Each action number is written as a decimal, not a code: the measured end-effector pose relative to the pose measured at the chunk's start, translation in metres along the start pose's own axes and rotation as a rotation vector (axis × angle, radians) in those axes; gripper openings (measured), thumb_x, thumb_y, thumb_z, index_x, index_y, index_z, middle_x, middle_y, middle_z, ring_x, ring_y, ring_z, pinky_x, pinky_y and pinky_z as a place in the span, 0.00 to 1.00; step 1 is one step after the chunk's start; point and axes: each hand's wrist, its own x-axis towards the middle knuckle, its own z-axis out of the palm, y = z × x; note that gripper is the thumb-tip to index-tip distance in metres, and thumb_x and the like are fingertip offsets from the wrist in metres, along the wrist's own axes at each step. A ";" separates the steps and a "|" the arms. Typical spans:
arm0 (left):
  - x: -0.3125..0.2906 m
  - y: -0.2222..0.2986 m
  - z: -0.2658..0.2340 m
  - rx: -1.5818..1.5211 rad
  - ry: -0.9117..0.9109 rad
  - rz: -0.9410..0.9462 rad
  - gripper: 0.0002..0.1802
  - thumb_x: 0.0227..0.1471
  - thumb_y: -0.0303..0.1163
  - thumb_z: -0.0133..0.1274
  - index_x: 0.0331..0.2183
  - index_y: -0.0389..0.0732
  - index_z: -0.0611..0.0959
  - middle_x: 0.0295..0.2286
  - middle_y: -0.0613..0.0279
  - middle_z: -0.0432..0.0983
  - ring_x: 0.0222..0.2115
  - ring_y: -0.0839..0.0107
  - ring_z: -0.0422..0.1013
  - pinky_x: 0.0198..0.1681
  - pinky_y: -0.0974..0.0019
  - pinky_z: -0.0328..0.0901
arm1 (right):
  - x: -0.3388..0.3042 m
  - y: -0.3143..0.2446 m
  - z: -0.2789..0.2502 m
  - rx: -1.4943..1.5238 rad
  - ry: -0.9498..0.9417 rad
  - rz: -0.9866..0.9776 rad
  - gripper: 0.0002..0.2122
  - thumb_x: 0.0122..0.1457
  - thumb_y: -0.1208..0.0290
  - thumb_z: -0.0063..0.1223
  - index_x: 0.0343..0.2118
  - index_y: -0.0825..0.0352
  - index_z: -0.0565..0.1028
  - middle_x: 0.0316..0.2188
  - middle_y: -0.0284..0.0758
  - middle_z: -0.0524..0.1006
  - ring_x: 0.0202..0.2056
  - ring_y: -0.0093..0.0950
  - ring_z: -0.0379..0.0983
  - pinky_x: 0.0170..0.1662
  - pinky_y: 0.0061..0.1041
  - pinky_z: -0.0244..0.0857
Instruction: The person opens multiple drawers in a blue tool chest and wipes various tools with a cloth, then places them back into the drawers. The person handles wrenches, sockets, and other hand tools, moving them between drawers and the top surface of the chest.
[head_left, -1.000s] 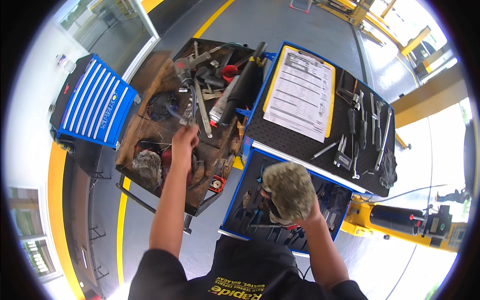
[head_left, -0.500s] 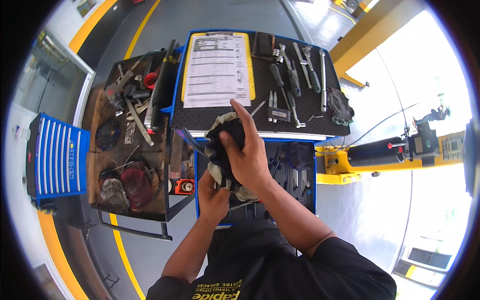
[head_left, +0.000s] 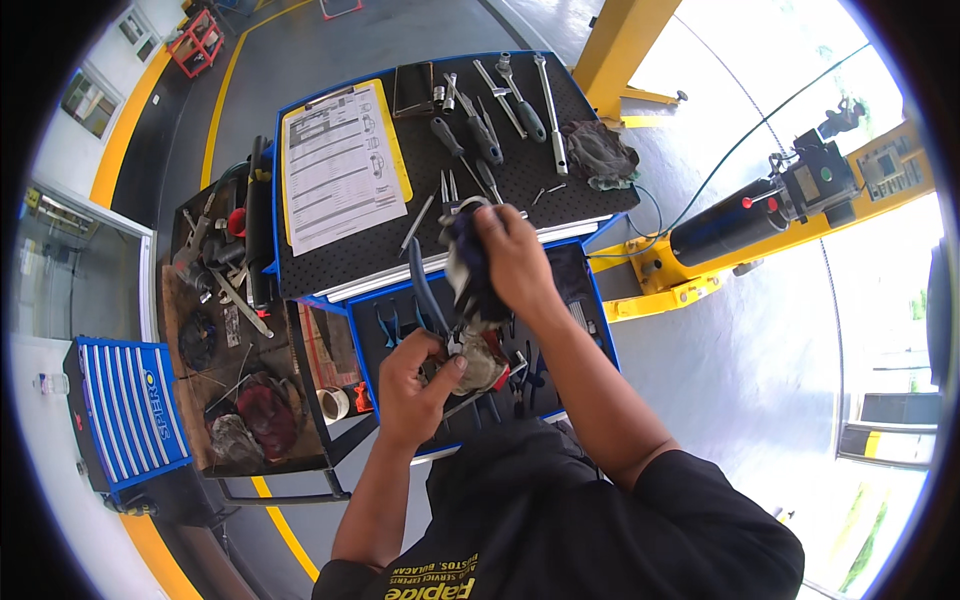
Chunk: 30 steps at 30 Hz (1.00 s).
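a hand tool with a curved blue-grey handle (head_left: 424, 290) is held above the pulled-out drawer (head_left: 602, 312), its handle pointing up and away from the body; its working end is largely hidden, so its kind is not confirmed. the tool is gripped near its lower part by the left hand (head_left: 415, 388), with the thumb pressed along it. a dirty, bunched rag (head_left: 465, 262) is clutched by the right hand (head_left: 517, 268), just beside the handle; whether the two are touching cannot be told. a second soiled cloth (head_left: 478, 368) is seen beside the left thumb; whether it is held or resting cannot be told. the step in hand is judged to be the wiping of the tool. for the next move, a firm left grip and a close wrap of the rag around the handle are judged to be needed. beyond the drawer, a clipboard (head_left: 397, 160), a long wrench (head_left: 550, 115) and a crumpled grey rag (head_left: 600, 155) are noted on the black cabinet top (head_left: 350, 268). farther left, a red cloth (head_left: 268, 415) is found on a worn brown cart (head_left: 195, 385).
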 end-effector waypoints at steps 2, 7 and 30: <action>-0.005 0.003 0.001 -0.256 -0.032 -0.163 0.12 0.54 0.31 0.65 0.30 0.35 0.79 0.26 0.65 0.73 0.30 0.73 0.71 0.36 0.67 0.65 | 0.009 0.007 -0.026 0.855 -0.146 0.227 0.19 0.75 0.55 0.41 0.50 0.67 0.75 0.40 0.44 0.83 0.36 0.34 0.82 0.41 0.30 0.77; -0.013 0.010 0.009 -0.364 0.021 -0.205 0.11 0.54 0.30 0.65 0.32 0.35 0.80 0.27 0.67 0.73 0.30 0.76 0.70 0.37 0.69 0.64 | -0.010 0.006 -0.044 1.219 -0.368 0.154 0.24 0.74 0.52 0.39 0.63 0.65 0.67 0.58 0.43 0.74 0.57 0.37 0.74 0.63 0.41 0.68; 0.007 0.052 0.042 -0.313 -0.074 -0.130 0.21 0.65 0.46 0.58 0.45 0.36 0.81 0.38 0.63 0.81 0.44 0.67 0.78 0.49 0.62 0.70 | -0.042 -0.013 -0.070 1.052 -0.315 0.260 0.28 0.71 0.42 0.47 0.52 0.68 0.75 0.41 0.40 0.83 0.40 0.30 0.83 0.44 0.27 0.79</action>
